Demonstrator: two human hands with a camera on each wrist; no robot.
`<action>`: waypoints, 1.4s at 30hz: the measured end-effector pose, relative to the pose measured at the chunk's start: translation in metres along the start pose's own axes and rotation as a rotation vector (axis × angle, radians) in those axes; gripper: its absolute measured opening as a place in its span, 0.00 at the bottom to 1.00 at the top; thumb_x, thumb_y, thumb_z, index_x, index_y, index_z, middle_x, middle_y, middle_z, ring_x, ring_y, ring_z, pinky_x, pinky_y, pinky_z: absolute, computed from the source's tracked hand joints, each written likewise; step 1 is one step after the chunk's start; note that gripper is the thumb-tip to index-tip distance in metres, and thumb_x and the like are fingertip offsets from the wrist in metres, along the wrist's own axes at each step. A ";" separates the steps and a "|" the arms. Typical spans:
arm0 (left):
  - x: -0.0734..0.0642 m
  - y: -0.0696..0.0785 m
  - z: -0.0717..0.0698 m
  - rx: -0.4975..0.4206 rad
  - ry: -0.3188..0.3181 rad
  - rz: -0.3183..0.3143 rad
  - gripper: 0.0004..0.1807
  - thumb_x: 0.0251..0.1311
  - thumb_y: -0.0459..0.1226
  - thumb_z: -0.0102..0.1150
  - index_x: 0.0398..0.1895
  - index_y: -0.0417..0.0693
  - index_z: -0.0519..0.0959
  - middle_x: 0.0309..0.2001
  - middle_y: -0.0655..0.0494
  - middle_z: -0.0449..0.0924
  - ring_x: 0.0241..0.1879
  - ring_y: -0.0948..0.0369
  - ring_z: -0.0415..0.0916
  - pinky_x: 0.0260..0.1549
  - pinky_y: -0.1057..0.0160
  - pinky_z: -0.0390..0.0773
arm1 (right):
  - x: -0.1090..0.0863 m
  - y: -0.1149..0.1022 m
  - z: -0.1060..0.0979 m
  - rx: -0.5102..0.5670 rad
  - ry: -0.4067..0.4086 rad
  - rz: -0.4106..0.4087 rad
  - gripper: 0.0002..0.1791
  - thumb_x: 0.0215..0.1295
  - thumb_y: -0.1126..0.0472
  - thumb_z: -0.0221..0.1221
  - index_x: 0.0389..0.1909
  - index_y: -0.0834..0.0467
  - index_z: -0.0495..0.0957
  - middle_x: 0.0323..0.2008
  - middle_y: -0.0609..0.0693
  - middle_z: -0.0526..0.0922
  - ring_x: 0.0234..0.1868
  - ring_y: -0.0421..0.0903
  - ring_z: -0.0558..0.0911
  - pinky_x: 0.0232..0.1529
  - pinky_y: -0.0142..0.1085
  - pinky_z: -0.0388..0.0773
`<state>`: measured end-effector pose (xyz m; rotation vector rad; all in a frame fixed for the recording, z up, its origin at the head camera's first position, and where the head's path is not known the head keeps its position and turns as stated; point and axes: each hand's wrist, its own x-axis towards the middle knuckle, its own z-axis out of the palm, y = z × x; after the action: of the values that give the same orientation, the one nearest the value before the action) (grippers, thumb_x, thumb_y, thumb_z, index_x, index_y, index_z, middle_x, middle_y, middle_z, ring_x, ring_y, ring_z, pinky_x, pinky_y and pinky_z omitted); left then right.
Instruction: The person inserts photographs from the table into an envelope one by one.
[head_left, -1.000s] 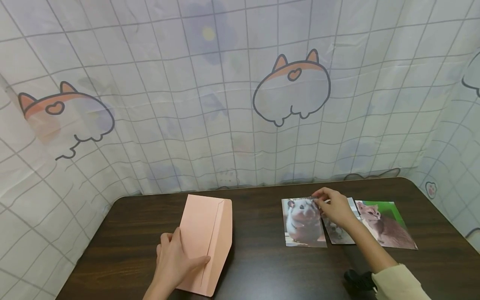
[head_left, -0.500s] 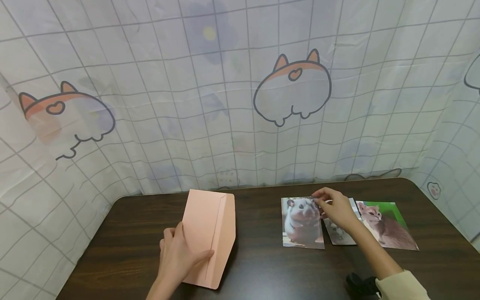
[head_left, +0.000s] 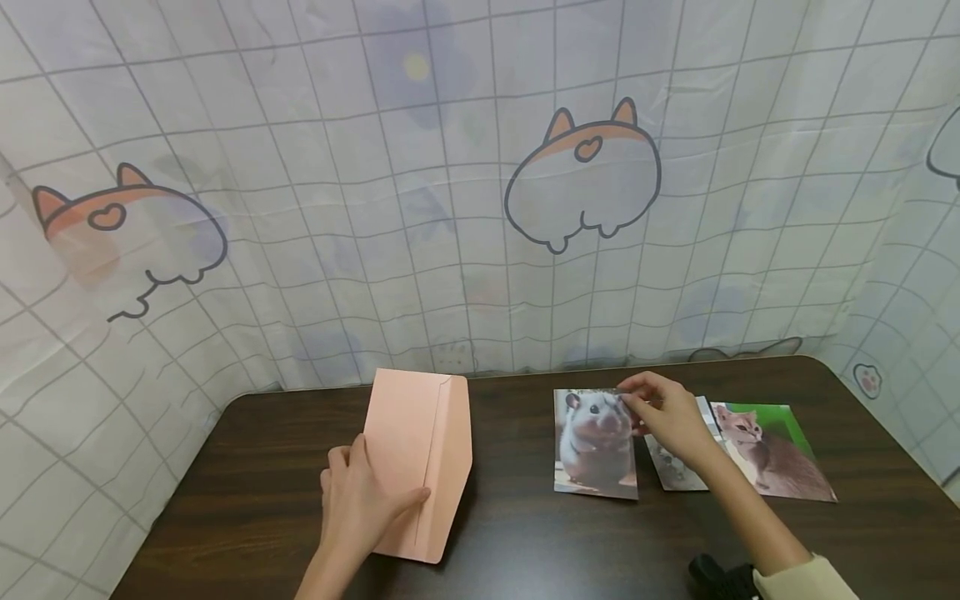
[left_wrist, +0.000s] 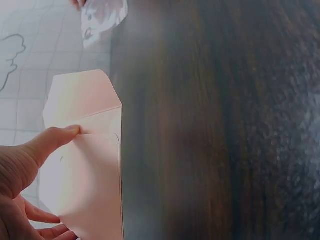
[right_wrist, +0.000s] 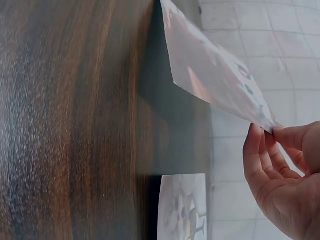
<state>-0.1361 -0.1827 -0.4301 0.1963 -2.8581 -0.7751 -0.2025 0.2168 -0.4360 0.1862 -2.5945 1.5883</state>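
Observation:
A pink envelope (head_left: 412,450) with its flap unfolded is gripped by my left hand (head_left: 356,504), the thumb at the opening and the fingers behind. In the left wrist view the thumb presses just inside the mouth of the envelope (left_wrist: 90,180). My right hand (head_left: 671,421) pinches the upper right corner of a hamster photo (head_left: 595,446) between thumb and fingers. The right wrist view shows this photo (right_wrist: 215,70) tilted up off the table. Partly behind my right wrist lies a second photo (head_left: 671,467) of a pale animal, beside a kitten photo (head_left: 780,454) with a green background.
The dark wooden table (head_left: 517,533) spans the front. A black object (head_left: 720,575) sits at the right sleeve (head_left: 806,579). Behind the table hangs a white gridded curtain (head_left: 420,250) with cartoon corgi prints.
My right hand has lifted the hamster photo and brought it slightly left, away from the other photos. The left hand has raised the envelope a little, up and to the right.

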 end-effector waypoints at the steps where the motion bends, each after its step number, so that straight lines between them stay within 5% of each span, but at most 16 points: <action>1: 0.000 0.000 0.000 -0.001 0.005 -0.001 0.64 0.36 0.53 0.87 0.71 0.26 0.63 0.57 0.26 0.66 0.53 0.29 0.66 0.48 0.36 0.76 | 0.000 -0.001 0.000 0.002 0.002 0.001 0.10 0.76 0.70 0.58 0.53 0.69 0.80 0.35 0.59 0.82 0.29 0.44 0.84 0.30 0.35 0.86; 42: 0.019 0.015 0.011 -0.130 0.092 0.028 0.61 0.38 0.49 0.86 0.74 0.34 0.63 0.62 0.30 0.64 0.56 0.33 0.62 0.52 0.35 0.69 | -0.007 -0.034 0.004 0.177 -0.018 -0.084 0.12 0.77 0.69 0.58 0.55 0.72 0.78 0.38 0.61 0.83 0.28 0.41 0.85 0.33 0.37 0.87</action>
<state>-0.1580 -0.1683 -0.4291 0.1697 -2.7078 -0.9182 -0.1902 0.1980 -0.4086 0.3202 -2.4227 1.7926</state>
